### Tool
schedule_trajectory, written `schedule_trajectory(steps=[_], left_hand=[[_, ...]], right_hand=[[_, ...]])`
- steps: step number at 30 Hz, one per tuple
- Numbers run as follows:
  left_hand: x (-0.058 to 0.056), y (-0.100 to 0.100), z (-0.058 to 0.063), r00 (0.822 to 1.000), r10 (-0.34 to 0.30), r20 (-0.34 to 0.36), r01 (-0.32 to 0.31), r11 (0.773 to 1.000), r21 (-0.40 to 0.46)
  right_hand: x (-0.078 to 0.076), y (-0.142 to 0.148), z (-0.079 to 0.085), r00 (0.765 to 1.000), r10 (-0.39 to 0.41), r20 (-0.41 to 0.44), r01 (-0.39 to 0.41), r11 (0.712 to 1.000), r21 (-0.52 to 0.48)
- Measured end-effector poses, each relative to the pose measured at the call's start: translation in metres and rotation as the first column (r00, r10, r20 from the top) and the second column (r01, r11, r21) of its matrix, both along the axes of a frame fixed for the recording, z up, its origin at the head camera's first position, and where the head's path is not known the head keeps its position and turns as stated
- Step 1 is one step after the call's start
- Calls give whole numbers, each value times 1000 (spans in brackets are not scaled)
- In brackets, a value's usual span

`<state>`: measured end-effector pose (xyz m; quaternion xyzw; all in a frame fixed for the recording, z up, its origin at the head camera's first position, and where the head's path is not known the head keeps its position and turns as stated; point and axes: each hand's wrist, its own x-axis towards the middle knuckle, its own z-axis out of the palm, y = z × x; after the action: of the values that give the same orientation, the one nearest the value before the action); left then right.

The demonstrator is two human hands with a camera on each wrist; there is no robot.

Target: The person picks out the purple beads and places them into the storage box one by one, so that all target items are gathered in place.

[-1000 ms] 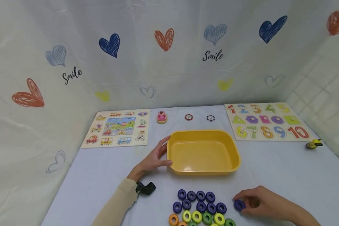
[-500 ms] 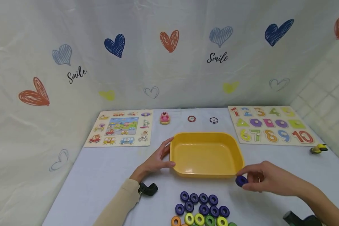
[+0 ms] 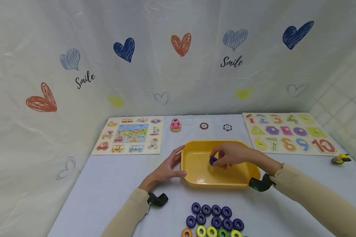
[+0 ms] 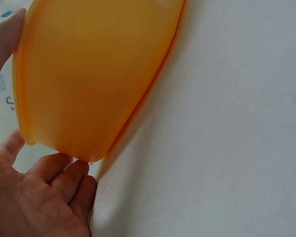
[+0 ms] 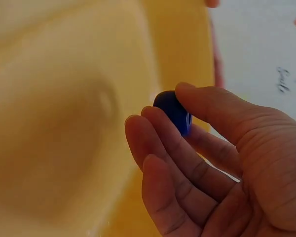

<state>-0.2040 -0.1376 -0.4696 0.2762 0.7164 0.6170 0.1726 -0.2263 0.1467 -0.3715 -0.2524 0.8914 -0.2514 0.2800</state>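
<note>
A shallow yellow tray [image 3: 195, 166] stands in the middle of the table. At its left end my left hand [image 3: 167, 168] grips it, thumb at the near corner and fingers along the far side; the left wrist view has the fingers [image 4: 71, 177] against the tray's outer wall. My right hand [image 3: 234, 154] is over the tray, pinching a dark blue ring [image 3: 213, 161] between thumb and fingers. In the right wrist view the ring [image 5: 171, 111] shows edge-on, partly covered by the fingertips. Several more dark blue rings [image 3: 216, 210] lie on the table in front of the tray.
Yellow, green and orange rings [image 3: 200, 231] lie at the near edge of view. Behind are a vehicle puzzle board [image 3: 127, 135], a pink figurine [image 3: 175, 125], two poker chips [image 3: 204, 126] and a number puzzle board [image 3: 290, 133]. A small yellow-and-black toy [image 3: 341, 159] sits at right.
My right hand has carried the blue ring from beside the other rings, up past the tray's near right corner, to over the tray. My left hand has stayed on the tray.
</note>
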Motion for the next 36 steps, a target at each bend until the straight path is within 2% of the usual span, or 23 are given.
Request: schedule_trajectory(steps=[6,10,14,20,25,29,32,36], left_hand=[[-1,1,0,1000,17,-2,-17,999,-35],[1,3,-1,1000,0,6,0,999,-35],[1,4,-1,1000,4,9,-3,999,-47],[0,0,1,999,32,18,-30,997,-68],[1,-1,7,999,16,34,-14,998,-60],[6,-1,21,999,8,40,-6,998,-60],[9,0,28,999,17,36,-14,997,-74],[5,0,17,998,34,46,-31,996,-79]], right_hand=[[-24,-34,-17,994,96,-44,-93,994,53],[-30,-45,-26,989,115,-91,-113,993,32],[-32,-55,-30,988,86,-125,-87,996,-2],[-37,-71,-33,979,3,-203,-5,1000,-6],[-37,-77,-34,980,-57,-193,54,998,-19],[-36,-76,-31,981,-77,-180,71,997,-42],[-34,-69,-22,981,-61,-185,50,997,-63],[-24,-58,-2,983,-16,-181,6,998,-56]])
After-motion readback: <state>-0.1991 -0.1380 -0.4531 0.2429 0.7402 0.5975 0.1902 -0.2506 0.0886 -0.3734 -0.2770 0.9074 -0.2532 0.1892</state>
